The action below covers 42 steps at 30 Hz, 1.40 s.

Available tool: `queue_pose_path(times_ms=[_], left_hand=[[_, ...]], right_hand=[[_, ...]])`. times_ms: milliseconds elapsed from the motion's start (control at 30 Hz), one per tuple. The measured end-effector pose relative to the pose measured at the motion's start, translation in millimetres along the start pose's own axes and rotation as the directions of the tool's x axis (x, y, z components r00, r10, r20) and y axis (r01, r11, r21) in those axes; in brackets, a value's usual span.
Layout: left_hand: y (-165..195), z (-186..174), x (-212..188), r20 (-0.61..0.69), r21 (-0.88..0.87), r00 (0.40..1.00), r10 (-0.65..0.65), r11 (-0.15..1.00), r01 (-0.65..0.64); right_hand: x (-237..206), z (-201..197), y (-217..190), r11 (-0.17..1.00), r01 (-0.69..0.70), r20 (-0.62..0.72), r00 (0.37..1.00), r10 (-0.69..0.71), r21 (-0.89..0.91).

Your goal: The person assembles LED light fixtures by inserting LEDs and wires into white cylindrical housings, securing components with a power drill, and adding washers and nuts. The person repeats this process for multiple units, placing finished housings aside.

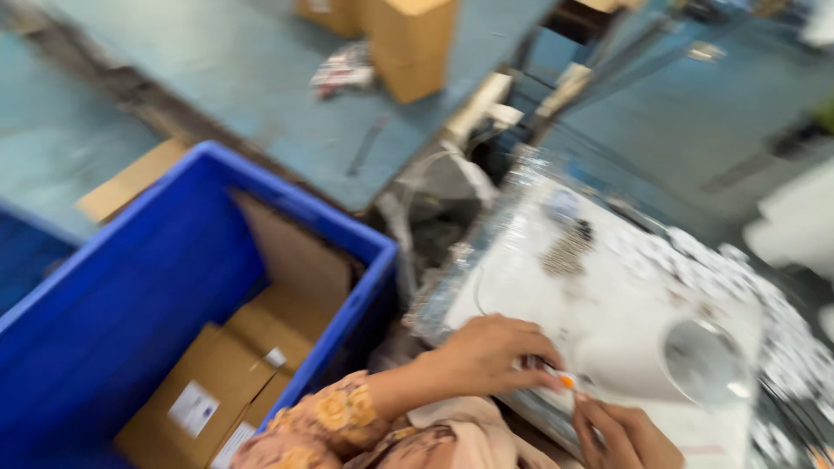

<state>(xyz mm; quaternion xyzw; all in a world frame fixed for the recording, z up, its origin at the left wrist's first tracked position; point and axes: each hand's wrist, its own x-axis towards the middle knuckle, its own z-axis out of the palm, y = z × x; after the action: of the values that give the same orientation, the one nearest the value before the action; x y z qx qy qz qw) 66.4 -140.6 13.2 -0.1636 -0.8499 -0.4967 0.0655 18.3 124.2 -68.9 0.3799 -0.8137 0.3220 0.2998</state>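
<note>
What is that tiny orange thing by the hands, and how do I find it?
Start at the big blue crate, then look right to the white tray. At its near edge, the left hand and right hand meet at a small orange piece, the only orange there.

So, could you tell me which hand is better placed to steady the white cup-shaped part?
Probably the left hand: it rests right beside the white cup-shaped part, while the right hand sits lower, fingertips by the small orange piece.

**Blue tabletop and what it carries**

The worn blue tabletop (261, 78) bears a tan cardboard box (410, 43) near its far edge, with a crumpled printed wrapper (343, 69) just beside it. A flat piece of brown cardboard (130, 181) lies at the near-left edge.
</note>
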Motion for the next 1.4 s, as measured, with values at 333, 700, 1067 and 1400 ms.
queue_pose_path(times_ms=[333, 700, 1067, 1400], left_hand=[[-24.4, 11.8, -11.0, -0.185, 0.18, 0.982, 0.048, 0.984, -0.014], [-102.4, 0.0, 8.3, -0.284, 0.334, 0.925, 0.252, 0.93, -0.151], [-115.0, -0.9, 52.4, -0.402, 0.282, 0.903, 0.154, 0.959, -0.038], [-126.0, 22.3, 75.6, -0.556, 0.065, 0.829, -0.066, 0.99, 0.122]], right_hand=[[-31.0, 38.6, 53.8, 0.988, -0.046, 0.219, 0.976, 0.013, 0.146], [17.9, -129.3, 134.6, 0.77, -0.194, 0.335, 0.942, -0.028, 0.608], [104.1, 13.1, 225.3, 0.775, -0.507, 0.11, 0.856, 0.506, 0.377], [171.8, 143.2, 184.3, 0.983, -0.009, 0.295, 0.955, -0.046, 0.182]])
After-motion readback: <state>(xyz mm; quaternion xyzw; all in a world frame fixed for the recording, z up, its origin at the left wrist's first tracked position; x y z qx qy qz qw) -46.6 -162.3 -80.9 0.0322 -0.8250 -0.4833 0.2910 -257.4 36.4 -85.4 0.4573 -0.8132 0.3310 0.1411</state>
